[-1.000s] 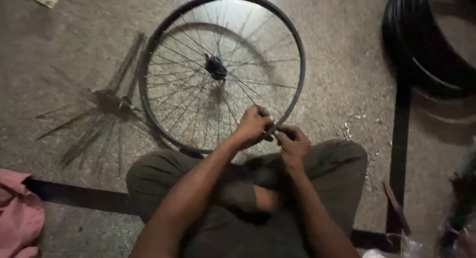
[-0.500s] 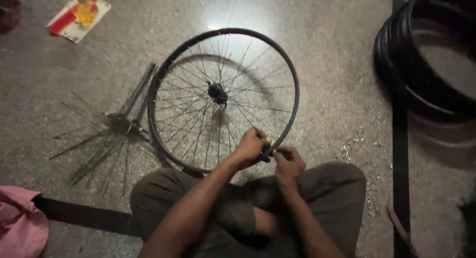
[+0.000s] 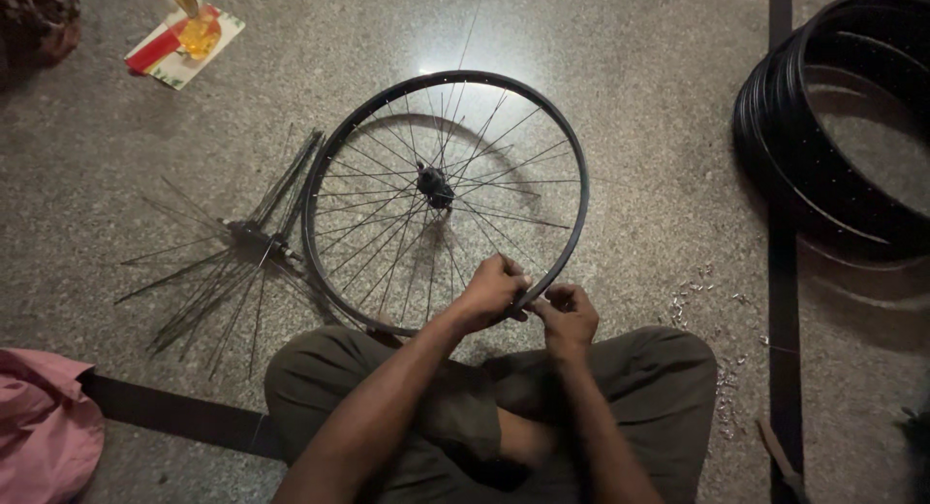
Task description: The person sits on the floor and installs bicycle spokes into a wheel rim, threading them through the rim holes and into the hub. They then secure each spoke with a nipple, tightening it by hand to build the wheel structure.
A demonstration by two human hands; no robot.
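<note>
A black bicycle wheel rim [image 3: 339,145] with thin spokes and a dark hub [image 3: 434,187] rests tilted on the stone floor in front of my crossed legs. My left hand [image 3: 492,293] grips the near edge of the rim, fingers curled over it. Just to its right, my right hand [image 3: 568,317] pinches something small at the rim's edge; what it holds is too small to tell.
A second hub with loose spokes [image 3: 254,235] lies left of the wheel. A stack of black rims [image 3: 833,126] sits at the upper right. Small metal nipples [image 3: 699,296] are scattered on the right. A pink cloth [image 3: 39,422] lies at lower left, a printed packet [image 3: 184,44] at upper left.
The view has drifted so the wheel sits lower and more central, and the packet has come into sight. Both hands stay together at the near rim edge.
</note>
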